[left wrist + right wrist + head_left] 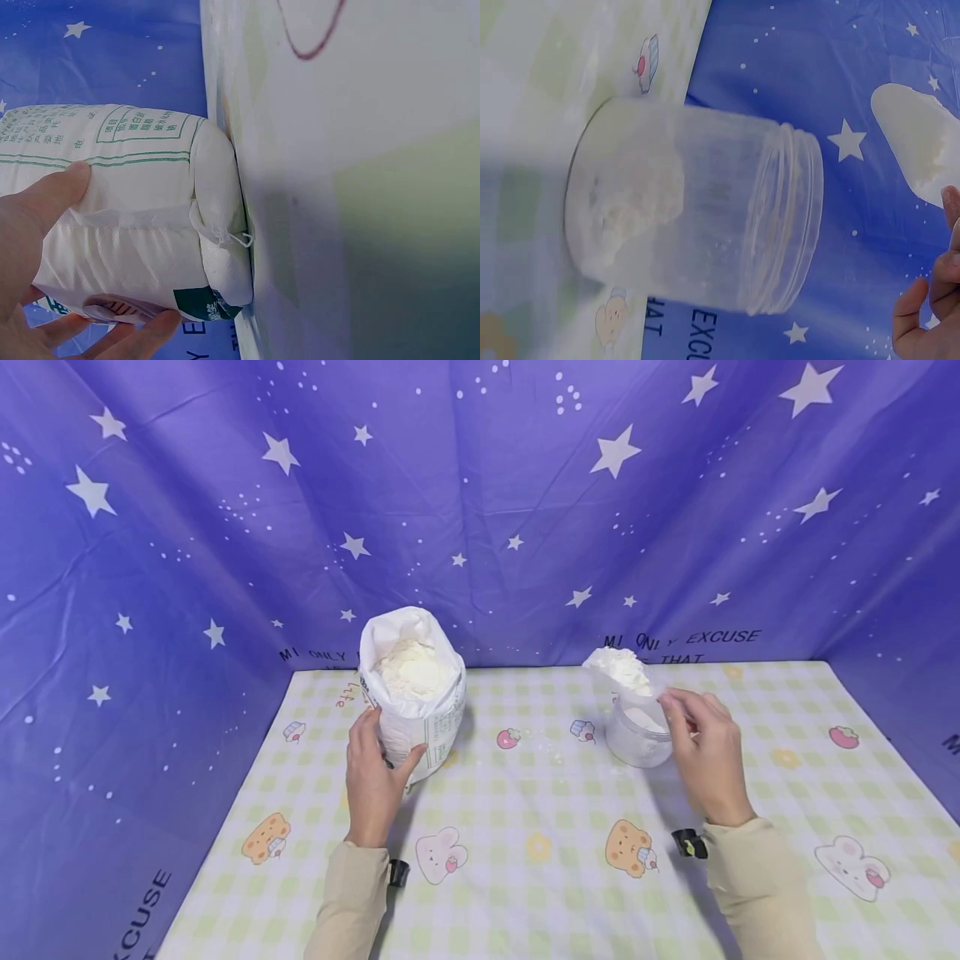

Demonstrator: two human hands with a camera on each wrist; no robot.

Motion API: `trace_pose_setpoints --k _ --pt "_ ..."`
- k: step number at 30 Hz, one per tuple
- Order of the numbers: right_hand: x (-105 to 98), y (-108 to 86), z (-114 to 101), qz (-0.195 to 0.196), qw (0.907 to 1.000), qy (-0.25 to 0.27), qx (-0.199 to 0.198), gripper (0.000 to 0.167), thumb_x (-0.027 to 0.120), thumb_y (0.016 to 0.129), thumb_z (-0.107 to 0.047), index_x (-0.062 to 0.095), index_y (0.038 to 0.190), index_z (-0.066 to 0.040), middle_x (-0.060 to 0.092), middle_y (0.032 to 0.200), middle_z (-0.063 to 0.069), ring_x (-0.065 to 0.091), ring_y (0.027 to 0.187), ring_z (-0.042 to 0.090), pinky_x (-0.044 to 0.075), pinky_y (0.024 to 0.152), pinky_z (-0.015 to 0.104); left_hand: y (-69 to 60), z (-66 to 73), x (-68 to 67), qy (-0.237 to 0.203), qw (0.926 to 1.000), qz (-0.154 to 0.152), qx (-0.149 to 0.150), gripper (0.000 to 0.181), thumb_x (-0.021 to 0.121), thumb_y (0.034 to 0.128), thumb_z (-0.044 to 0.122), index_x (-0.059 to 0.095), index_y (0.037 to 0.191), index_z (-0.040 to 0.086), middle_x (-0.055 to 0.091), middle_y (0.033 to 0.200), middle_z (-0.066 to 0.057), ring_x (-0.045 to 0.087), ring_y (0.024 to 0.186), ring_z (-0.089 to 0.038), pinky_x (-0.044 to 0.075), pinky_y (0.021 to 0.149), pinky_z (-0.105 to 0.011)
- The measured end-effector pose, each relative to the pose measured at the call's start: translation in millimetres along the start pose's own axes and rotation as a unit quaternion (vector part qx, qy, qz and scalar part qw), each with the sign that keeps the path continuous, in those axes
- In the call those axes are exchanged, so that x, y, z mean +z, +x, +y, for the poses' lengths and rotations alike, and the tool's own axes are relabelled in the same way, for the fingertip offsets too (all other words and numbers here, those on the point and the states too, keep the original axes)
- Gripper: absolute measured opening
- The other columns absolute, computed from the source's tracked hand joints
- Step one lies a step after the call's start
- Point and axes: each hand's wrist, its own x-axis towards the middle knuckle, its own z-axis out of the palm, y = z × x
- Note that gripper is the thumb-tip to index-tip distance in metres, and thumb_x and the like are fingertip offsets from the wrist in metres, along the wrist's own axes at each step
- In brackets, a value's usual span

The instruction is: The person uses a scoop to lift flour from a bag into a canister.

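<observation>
A white cloth-like bag (438, 735) of white powder, probably flour, stands upright at the left with its mouth rolled open. My left hand (377, 781) grips its near side, thumb on the printed front and fingers around the other side, as the left wrist view (37, 247) shows. On the right, my right hand (708, 760) pinches the handle end of a pale scoop (907, 139) heaped with powder (628, 671). The scoop is held above a clear plastic jar (633, 752), which is open at the top. Some powder lies low inside the jar (720, 157).
A green-and-white checked tablecloth (540, 893) with cartoon prints covers the table. Traces of spilled powder (551, 745) lie between bag and jar. A blue star-patterned curtain (465, 527) closes off the back and sides.
</observation>
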Motion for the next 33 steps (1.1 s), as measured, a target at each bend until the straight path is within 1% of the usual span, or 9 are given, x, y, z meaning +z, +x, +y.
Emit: trace_pose_setpoints --k 5,9,13,20,25,26,29,31,33 --pt "-5 -2.4 6 0.006 0.9999 -0.009 -0.009 0.017 0.061 0.097 -0.004 0.070 0.105 0.007 0.069 0.085 0.019 0.041 0.076 -0.008 0.032 0.069 0.008 -0.7 -0.9 -0.2 0.000 1.0000 0.000 0.000 0.086 0.088 0.0754 0.028 0.041 0.144 0.004 0.042 0.146 -0.018 0.045 0.130 -0.038 0.044 0.103 -0.053" --pt "-8 -5.8 10 0.006 0.9998 -0.015 -0.008 0.016 0.062 0.096 -0.004 0.071 0.104 0.006 0.068 0.083 0.017 0.041 0.076 -0.008 0.031 0.069 0.008 -1.4 -1.5 -0.1 0.001 1.0000 -0.003 -0.002 0.086 0.087 0.0763 0.029 0.041 0.145 0.005 0.042 0.146 -0.018 0.045 0.130 -0.039 0.044 0.101 -0.053" --pt "-11 -8.2 13 0.002 0.9997 -0.023 -0.009 0.016 0.063 0.095 -0.004 0.071 0.106 0.005 0.068 0.084 0.017 0.040 0.076 -0.009 0.031 0.070 0.010 -2.0 -2.2 0.0 0.000 1.0000 -0.001 0.001 0.086 0.088 0.0757 0.029 0.041 0.144 0.005 0.042 0.146 -0.018 0.045 0.131 -0.039 0.043 0.103 -0.054" --pt "-18 -11.6 17 0.007 0.9995 -0.032 -0.001 0.017 0.062 0.096 -0.004 0.070 0.106 0.007 0.067 0.087 0.021 0.040 0.079 -0.013 0.032 0.073 0.010 -0.7 -1.0 -0.7 -0.004 1.0000 -0.002 0.001 0.086 0.088 0.0756 0.028 0.041 0.144 0.005 0.042 0.147 -0.018 0.044 0.133 -0.038 0.041 0.107 -0.053" --pt "-25 -12.6 22 0.012 0.9991 -0.039 -0.008 0.018 0.062 0.096 -0.005 0.069 0.105 0.009 0.065 0.083 0.018 0.038 0.078 -0.015 0.030 0.075 0.011 -0.1 -0.5 -0.9 -0.003 1.0000 -0.002 -0.003 0.086 0.088 0.0755 0.028 0.041 0.144 0.005 0.042 0.147 -0.017 0.044 0.134 -0.037 0.041 0.107 -0.053" --pt "-27 -12.8 23 0.013 0.9990 -0.041 -0.010 0.018 0.061 0.096 -0.005 0.069 0.104 0.009 0.065 0.082 0.014 0.038 0.077 -0.015 0.030 0.075 0.011 -0.2 -0.5 -0.9 -0.003 1.0000 -0.002 -0.003 0.086 0.088 0.0756 0.028 0.041 0.144 0.005 0.042 0.147 -0.017 0.044 0.133 -0.037 0.042 0.106 -0.053" --pt "-31 -14.4 28 0.017 0.9988 -0.046 -0.009 0.017 0.062 0.096 -0.005 0.069 0.104 0.009 0.062 0.083 -0.006 0.037 0.076 -0.015 0.029 0.074 0.012 -0.4 -0.6 -0.7 -0.001 1.0000 -0.003 -0.006 0.086 0.087 0.0758 0.028 0.041 0.144 0.005 0.042 0.147 -0.017 0.044 0.132 -0.037 0.044 0.103 -0.052" --pt "-35 -15.7 31 0.019 0.9986 -0.050 -0.004 0.016 0.062 0.096 -0.005 0.069 0.103 0.008 0.056 0.086 -0.021 0.037 0.075 -0.015 0.029 0.073 0.013 -0.3 -0.4 -0.5 -0.001 1.0000 -0.003 -0.007 0.085 0.087 0.0762 0.028 0.041 0.144 0.005 0.042 0.147 -0.017 0.046 0.130 -0.037 0.046 0.100 -0.051" --pt "-38 -17.2 33 0.018 0.9984 -0.053 0.001 0.016 0.063 0.096 -0.005 0.070 0.104 0.007 0.049 0.087 -0.031 0.037 0.075 -0.015 0.028 0.073 0.013 -0.1 -0.2 -0.2 -0.001 1.0000 -0.002 -0.007 0.085 0.087 0.0759 0.028 0.041 0.144 0.005 0.041 0.147 -0.017 0.046 0.129 -0.036 0.046 0.099 -0.050"
